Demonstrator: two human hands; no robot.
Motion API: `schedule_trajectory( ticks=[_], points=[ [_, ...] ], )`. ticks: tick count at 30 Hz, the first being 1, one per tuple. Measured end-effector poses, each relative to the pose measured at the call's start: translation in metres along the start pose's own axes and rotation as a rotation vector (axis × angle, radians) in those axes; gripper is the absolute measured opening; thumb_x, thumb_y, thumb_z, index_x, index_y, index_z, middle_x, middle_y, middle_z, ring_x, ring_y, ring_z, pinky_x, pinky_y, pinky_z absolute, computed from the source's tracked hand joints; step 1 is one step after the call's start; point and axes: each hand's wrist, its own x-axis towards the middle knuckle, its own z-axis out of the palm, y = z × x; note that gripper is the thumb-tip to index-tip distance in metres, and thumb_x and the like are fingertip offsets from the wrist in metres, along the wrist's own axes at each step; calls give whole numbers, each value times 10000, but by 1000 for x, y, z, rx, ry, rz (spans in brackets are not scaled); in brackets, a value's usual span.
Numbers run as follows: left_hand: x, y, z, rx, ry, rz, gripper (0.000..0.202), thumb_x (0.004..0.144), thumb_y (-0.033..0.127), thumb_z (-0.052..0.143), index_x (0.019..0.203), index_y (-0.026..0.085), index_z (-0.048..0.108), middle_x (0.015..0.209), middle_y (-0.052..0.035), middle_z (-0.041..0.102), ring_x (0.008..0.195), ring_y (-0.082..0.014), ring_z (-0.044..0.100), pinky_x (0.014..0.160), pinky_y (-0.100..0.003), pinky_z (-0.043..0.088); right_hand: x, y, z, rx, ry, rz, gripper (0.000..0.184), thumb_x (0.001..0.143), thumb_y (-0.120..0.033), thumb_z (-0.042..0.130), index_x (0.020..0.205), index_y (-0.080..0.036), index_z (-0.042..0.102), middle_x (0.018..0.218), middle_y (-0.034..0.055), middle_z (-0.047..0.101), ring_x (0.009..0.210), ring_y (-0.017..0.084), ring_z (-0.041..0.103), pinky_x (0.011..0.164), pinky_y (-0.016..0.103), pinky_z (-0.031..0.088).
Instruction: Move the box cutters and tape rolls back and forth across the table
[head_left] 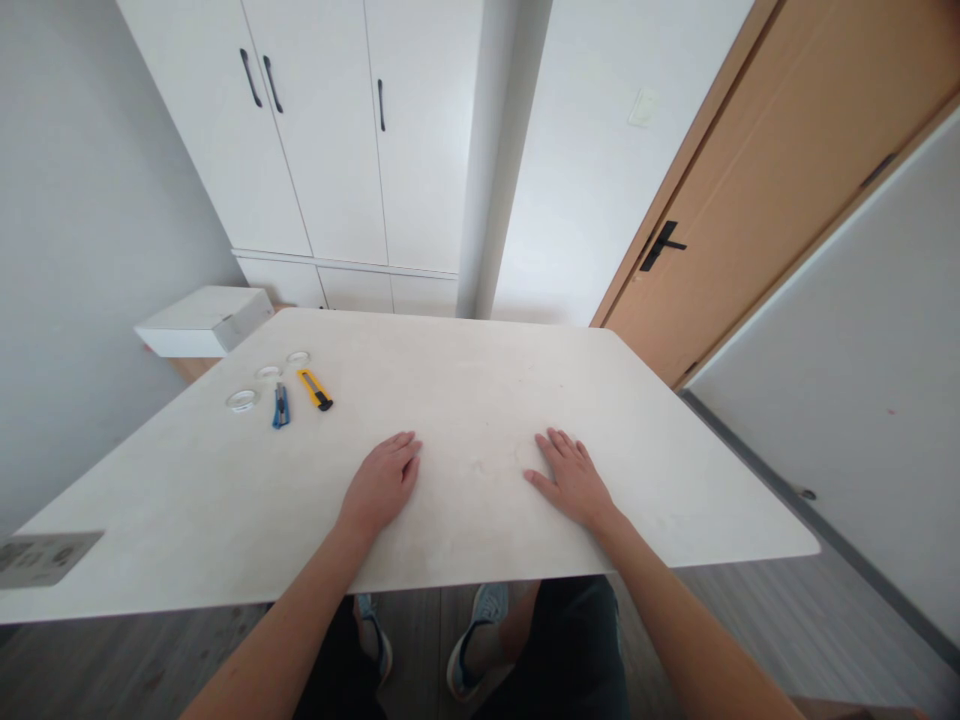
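Observation:
My left hand (381,482) rests on the white table (450,380), palm down, its fingers close together and slightly bent, the thumb alongside; nothing shows in it. Flat on the tabletop to the right lies my right hand (571,478), thumb and fingers apart, holding nothing. Nearer to the left hand, toward the table's far left, are a yellow utility knife (314,389) with a black end and a blue utility knife (280,405). Beside them lie three pale rings that look like tape rolls: a front one (241,400), a middle one (268,372) and a back one (298,357).
A grey printed label (49,558) is on the table's near left corner. Behind the far left edge stands a white box (206,318). White cabinets (315,140) line the back wall, and a wooden door (750,190) is at the right. My legs are under the near edge.

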Motion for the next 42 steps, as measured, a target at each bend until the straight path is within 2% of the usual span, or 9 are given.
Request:
schedule_trajectory(
  ticks=[13,18,21,24,26,28,34,38,42],
  points=[
    [0,2,-1,14,-2,11,408,983,287,409,1233,133,692,1347,-133,653,1271,-252,594,1133,-444,446,0,1,2,1,6,-1,822,965,-714,319,1568,-159,386,1631,171,311,1508,316,267,1214,511,183],
    [0,4,-2,18,-6,-7,393,975,259,428,1238,129,690,1356,-139,647,1273,-256,591,1132,-449,445,1,2,1,-4,-3,10,776,969,-667,387,1557,-160,400,1622,168,332,1504,315,276,1210,516,198],
    [0,6,-1,5,-5,-21,371,966,235,455,1235,138,693,1355,-129,650,1276,-250,587,1139,-439,435,12,-4,-10,-12,-6,39,638,977,-562,455,1459,-149,526,1537,186,464,1435,317,403,1169,484,295],
    [0,8,-2,-17,0,-37,358,958,211,476,1233,136,693,1359,-127,647,1285,-245,578,1148,-428,420,41,-24,-28,-9,-44,69,449,1006,-427,422,1278,-163,663,1344,172,639,1259,291,585,1073,422,413],
    [0,10,-3,-38,0,-48,353,956,204,482,1230,135,693,1364,-132,643,1287,-247,574,1147,-433,417,70,-50,-40,15,-61,47,417,1017,-390,398,1242,-181,681,1289,144,678,1198,272,625,1043,395,442],
    [1,11,-6,-61,-9,-59,354,953,197,478,1227,133,693,1371,-138,637,1291,-254,569,1147,-440,413,105,-87,-50,47,-45,-42,404,1016,-390,417,1264,-198,672,1304,119,678,1216,260,615,1055,373,437],
    [0,14,-10,-141,-25,-108,365,933,179,473,1224,129,687,1388,-141,623,1305,-255,549,1160,-444,389,224,-243,-67,135,-84,-407,401,995,-351,497,1350,-200,608,1358,90,651,1207,224,619,1054,340,436],
    [0,15,-8,-183,-6,-122,351,947,201,467,1218,131,679,1376,-132,631,1312,-241,532,1169,-430,375,291,-343,-63,59,-159,-523,453,989,-325,522,1421,-189,537,1427,102,599,1281,226,569,1073,337,418],
    [1,15,-8,-196,22,-119,300,935,180,473,1123,114,698,1295,-139,665,1252,-231,554,1160,-397,382,340,-406,-45,-52,-186,-627,486,963,-284,564,1436,-180,518,1507,105,525,1377,244,481,1114,339,377]
  ],
)
